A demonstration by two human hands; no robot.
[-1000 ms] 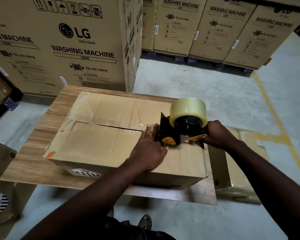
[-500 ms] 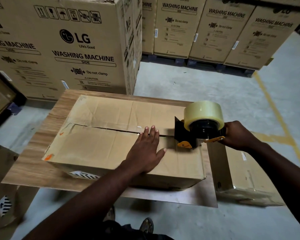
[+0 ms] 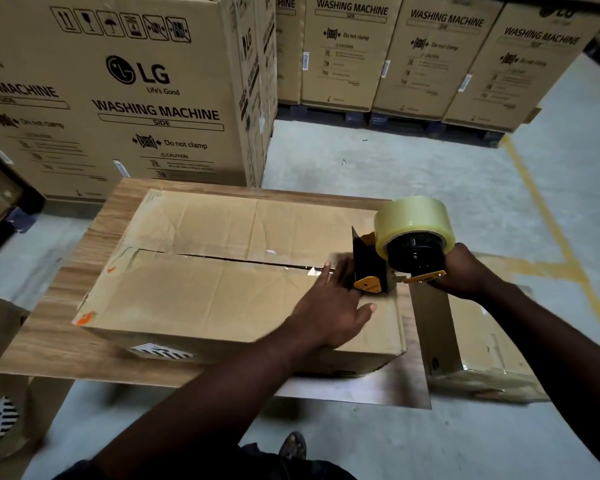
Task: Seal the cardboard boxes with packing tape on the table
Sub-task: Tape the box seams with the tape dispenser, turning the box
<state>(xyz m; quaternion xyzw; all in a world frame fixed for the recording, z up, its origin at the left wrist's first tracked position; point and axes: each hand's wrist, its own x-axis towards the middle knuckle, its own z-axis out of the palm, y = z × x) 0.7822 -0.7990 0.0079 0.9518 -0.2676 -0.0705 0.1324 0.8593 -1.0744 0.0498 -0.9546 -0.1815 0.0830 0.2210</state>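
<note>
My right hand (image 3: 466, 271) grips the tape dispenser (image 3: 400, 249) at the cardboard box's (image 3: 222, 289) right end, on its seam. Left hand (image 3: 329, 306) open, flat on the box top. Box sits on the desk (image 3: 49, 341).

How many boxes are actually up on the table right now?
1. The cardboard box lies on the table with its centre seam still open, the left hand flat on it. Another box sits on the floor to the right; others may be out of frame.

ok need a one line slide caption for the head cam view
Right hand holds a tape dispenser at the cardboard box seam's right end; left hand lies flat beside it.
</note>
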